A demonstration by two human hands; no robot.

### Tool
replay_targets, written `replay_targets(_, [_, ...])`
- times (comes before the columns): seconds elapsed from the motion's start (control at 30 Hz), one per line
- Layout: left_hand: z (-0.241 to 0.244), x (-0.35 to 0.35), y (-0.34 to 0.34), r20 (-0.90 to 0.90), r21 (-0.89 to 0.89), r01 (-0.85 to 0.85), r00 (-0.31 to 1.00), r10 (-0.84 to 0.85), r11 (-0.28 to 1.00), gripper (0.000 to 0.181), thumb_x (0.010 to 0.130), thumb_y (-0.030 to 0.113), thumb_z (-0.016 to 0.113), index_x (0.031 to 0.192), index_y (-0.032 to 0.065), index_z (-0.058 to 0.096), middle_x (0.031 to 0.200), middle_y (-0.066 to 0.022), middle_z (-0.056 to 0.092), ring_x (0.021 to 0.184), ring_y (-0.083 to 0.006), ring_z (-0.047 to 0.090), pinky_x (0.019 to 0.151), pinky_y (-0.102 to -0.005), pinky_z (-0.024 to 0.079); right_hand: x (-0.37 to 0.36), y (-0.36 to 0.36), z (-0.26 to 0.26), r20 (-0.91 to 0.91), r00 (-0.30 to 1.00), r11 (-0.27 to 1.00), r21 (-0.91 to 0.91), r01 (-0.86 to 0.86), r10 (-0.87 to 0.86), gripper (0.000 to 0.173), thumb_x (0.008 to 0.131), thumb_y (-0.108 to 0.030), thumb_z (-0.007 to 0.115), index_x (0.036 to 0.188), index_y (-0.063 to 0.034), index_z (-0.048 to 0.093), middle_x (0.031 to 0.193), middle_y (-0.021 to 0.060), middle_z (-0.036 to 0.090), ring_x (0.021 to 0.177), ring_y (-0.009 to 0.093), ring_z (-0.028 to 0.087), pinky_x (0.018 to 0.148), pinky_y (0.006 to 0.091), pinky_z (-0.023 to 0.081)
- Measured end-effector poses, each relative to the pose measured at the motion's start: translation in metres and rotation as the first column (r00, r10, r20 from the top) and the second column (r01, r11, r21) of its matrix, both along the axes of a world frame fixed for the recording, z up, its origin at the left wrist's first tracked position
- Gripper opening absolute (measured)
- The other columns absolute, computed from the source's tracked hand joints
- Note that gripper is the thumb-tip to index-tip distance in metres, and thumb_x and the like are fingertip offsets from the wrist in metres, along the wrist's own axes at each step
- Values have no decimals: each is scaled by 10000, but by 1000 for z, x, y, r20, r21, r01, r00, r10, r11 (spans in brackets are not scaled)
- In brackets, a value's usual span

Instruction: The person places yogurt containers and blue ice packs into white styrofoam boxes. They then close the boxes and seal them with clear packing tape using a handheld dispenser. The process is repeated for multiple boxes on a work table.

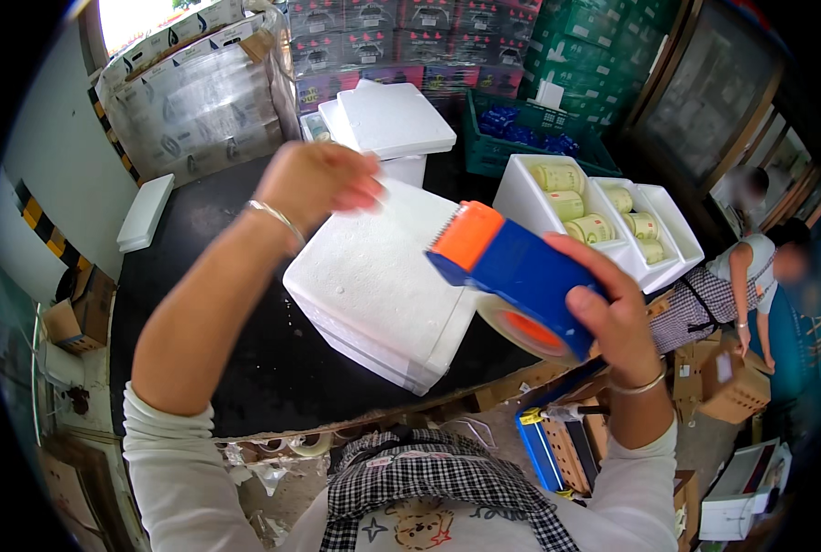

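Observation:
A blue and orange tape gun (pixel 514 269) with a serrated cutting edge and a roll of clear tape (pixel 493 314) is in the grip of my right hand (pixel 614 310). It hovers over the right side of a closed white styrofoam box (pixel 383 276), its cutting edge turned toward the left. Clear tape runs along the near side of this box. My left hand (pixel 320 181), blurred by motion, is above the far left part of the lid; whether anything thin is between its fingers cannot be made out.
Open styrofoam boxes (pixel 517 183) with pale green canisters (pixel 589 226) stand right on the black table (pixel 245 366). Behind are stacked foam lids (pixel 396 117) and a green crate (pixel 476 148) of blue packets. A foam lid (pixel 144 214) lies left. Another person (pixel 734 283) handles a cardboard box (pixel 734 379).

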State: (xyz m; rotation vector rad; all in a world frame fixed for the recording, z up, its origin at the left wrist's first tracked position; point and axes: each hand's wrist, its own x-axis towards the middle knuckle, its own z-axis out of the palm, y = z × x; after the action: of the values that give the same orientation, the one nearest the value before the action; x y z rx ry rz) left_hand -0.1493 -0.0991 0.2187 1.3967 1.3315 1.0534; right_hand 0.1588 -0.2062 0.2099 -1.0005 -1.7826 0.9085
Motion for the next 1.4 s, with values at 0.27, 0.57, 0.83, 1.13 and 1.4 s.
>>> replay_targets(0.27, [-87,-153,75,-105,-52,-324,942,317,945,277,928,318,606,890,49,662,773,-45,665,658,-137,649,614,-267,537,101,17,-58,54,998,959,-283,30,-16,508,829,-299,618,1240,-2,584,1175,120,614,1046,180,578,931,303,446])
replay_targets(0.57, [-208,-114,65,-91,-332,-181,983,160,926,250,932,291,607,920,52,681,866,-74,685,697,-152,651,614,-314,551,105,23,-174,-216,972,889,-458,-17,-93,506,853,-286,583,1272,-4,558,1171,95,613,1040,149,571,928,286,442])
replay_targets(0.83, [-281,-87,43,66,-383,91,995,-71,919,338,951,350,538,1071,54,647,965,-114,681,797,-200,655,667,-337,539,57,45,-303,-437,864,865,-501,-3,-250,640,961,-518,441,1195,67,553,1035,58,631,915,95,569,828,248,468])
replay_targets(1.13, [-342,-73,21,41,-564,89,996,-80,821,354,925,345,569,1132,61,611,1036,-135,649,888,-220,627,729,-377,519,58,30,-336,-455,811,815,-578,47,-369,838,849,-694,483,1175,74,566,1028,79,643,909,120,600,833,270,492])
replay_targets(1.4, [-357,-62,-27,15,-666,101,992,-123,739,395,901,340,597,1186,67,579,1099,-154,622,969,-238,603,785,-412,502,84,25,-335,-675,646,817,-560,-135,-356,871,830,-697,501,1237,73,513,1147,164,628,1028,229,631,890,365,525])
